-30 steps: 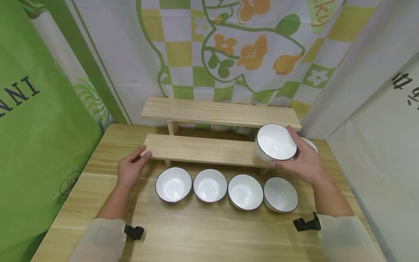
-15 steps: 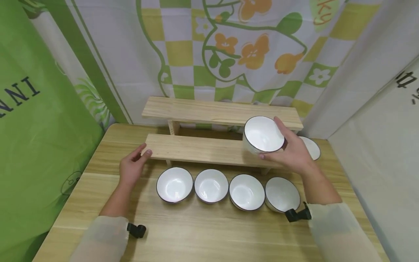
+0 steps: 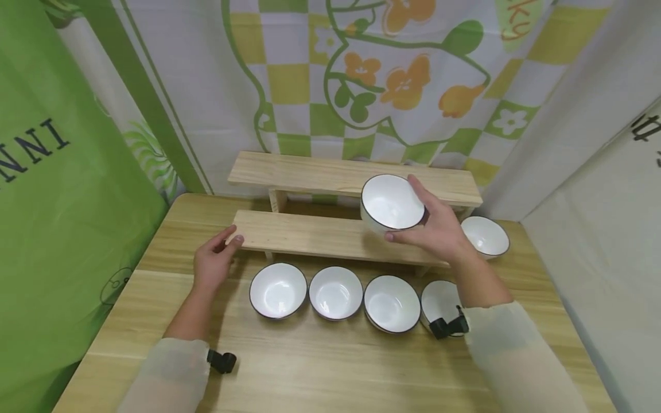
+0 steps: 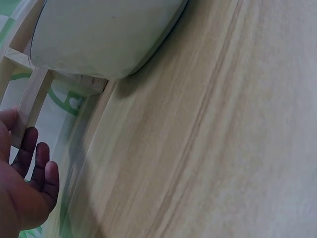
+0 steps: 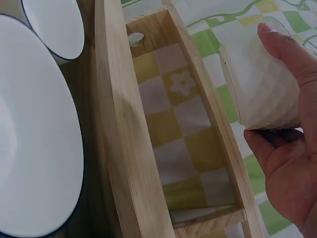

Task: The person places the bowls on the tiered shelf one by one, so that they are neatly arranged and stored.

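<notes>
My right hand (image 3: 439, 226) grips a white bowl (image 3: 392, 201) with a dark rim, its thumb and fingers on opposite sides. This bowl is held over the two-step wooden shelf (image 3: 310, 232), overlapping both steps in the head view. Its outside (image 5: 262, 89) shows a faceted pattern in the right wrist view. At the lower step's left end, my left hand (image 3: 216, 261) pinches the board between thumb and fingers. A row of white bowls stands in front of the shelf, among them the leftmost bowl (image 3: 277, 291) and its neighbour (image 3: 335, 292).
Another white bowl (image 3: 486, 235) stands on the wooden table (image 3: 320, 367) right of the shelf. The row's rightmost bowl (image 3: 439, 298) is partly covered by the right wrist's black camera mount (image 3: 448, 327). A patterned curtain (image 3: 289, 86) hangs behind the shelf.
My right hand has carried the bowl leftward and slightly up from the shelf's right end, uncovering the bowl at the right. My left hand keeps its place on the lower step's end.
</notes>
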Action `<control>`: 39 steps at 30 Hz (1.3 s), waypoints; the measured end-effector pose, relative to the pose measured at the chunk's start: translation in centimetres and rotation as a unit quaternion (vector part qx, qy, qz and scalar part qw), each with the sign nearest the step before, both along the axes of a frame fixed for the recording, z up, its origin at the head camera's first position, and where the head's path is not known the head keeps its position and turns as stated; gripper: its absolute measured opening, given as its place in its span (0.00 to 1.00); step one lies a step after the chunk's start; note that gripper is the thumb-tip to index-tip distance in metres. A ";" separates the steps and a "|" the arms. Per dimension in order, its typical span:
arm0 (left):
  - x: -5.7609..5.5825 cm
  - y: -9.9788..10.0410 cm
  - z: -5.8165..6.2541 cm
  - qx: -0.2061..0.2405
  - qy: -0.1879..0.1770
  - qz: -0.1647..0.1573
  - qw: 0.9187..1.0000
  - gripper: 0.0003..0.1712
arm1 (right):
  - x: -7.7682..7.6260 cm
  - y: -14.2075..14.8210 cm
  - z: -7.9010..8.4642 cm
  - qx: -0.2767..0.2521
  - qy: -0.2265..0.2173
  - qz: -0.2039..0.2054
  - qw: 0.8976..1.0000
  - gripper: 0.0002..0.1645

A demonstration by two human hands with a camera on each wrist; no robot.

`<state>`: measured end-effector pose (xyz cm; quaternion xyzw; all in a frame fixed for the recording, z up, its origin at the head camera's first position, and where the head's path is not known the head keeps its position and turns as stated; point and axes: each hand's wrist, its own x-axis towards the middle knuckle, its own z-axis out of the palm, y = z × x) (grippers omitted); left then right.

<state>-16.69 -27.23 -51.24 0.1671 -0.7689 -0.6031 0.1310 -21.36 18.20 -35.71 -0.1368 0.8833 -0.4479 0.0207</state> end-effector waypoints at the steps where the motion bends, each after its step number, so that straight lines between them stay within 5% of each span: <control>1: 0.0 0.0 0.1 0.005 0.001 -0.001 1.000 0.30 | -0.1 -0.4 0.0 -0.002 -0.001 0.002 1.000 0.80; 25: 0.0 0.2 0.3 0.080 -0.002 -0.003 0.997 0.27 | -2.5 -6.1 0.5 -0.009 0.015 0.034 0.999 0.79; 39: -0.2 0.2 0.3 0.080 -0.030 -0.005 0.996 0.28 | -4.2 -8.8 0.5 -0.019 0.016 0.049 0.998 0.77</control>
